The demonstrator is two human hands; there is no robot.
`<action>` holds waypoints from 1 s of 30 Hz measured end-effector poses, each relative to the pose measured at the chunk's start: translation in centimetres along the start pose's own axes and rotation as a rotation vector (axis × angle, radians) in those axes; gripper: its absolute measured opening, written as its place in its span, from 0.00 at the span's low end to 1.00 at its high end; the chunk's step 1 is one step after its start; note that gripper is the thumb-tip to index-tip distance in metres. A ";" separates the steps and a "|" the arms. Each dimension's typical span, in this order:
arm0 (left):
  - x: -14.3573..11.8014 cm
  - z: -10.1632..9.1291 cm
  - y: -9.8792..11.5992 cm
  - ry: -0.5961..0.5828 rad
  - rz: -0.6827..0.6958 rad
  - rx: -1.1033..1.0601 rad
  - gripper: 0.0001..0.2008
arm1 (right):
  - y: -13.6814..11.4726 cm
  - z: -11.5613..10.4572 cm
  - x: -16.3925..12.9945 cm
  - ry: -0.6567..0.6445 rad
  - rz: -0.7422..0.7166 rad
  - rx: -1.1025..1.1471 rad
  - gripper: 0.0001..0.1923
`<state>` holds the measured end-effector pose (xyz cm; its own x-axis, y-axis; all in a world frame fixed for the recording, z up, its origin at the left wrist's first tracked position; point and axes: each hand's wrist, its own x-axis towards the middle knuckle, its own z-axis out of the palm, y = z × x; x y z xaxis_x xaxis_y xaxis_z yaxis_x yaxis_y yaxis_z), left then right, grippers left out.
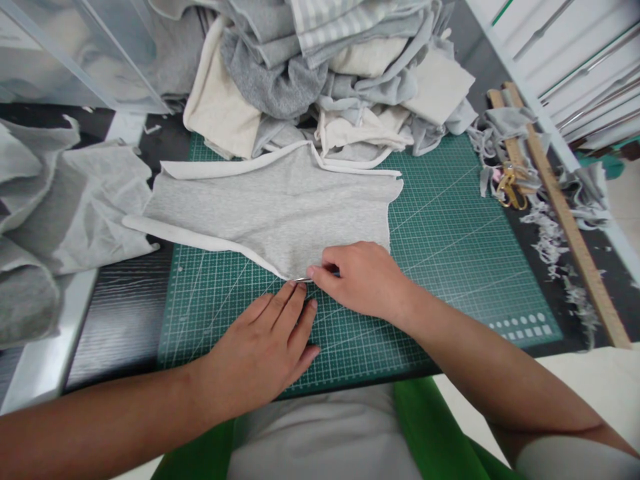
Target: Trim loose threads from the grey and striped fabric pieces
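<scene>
A light grey piece of knit fabric lies spread on the green cutting mat, its long edges curled up into pale rolls. My right hand is closed around a slim metal tool, mostly hidden in the fist; its thin shiny tip rests at the fabric's near edge. Beside that tip, my left hand lies flat on the mat, fingers stretched out, fingertips touching the edge of the cloth.
A heap of grey and cream fabric pieces covers the back. More grey cloth lies at left, before a clear plastic bin. At right are a wooden ruler, gold-handled scissors and grey scraps.
</scene>
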<state>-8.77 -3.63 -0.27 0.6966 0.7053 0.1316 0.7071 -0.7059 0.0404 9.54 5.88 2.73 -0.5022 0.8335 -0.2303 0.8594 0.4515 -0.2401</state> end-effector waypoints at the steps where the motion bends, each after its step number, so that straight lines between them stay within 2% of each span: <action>1: 0.0 0.0 0.0 -0.002 0.001 0.000 0.24 | 0.1 0.0 0.0 -0.002 -0.006 0.005 0.21; 23: 0.1 -0.1 0.1 0.011 0.009 0.003 0.23 | -0.4 0.1 0.5 -0.019 -0.020 -0.079 0.21; 30: 0.1 -0.1 0.0 0.020 0.013 0.016 0.23 | -0.1 0.3 0.7 0.026 -0.002 -0.072 0.20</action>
<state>-8.70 -3.57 -0.18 0.7035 0.6943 0.1515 0.6998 -0.7140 0.0228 9.06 6.26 2.29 -0.5020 0.8401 -0.2054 0.8636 0.4740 -0.1721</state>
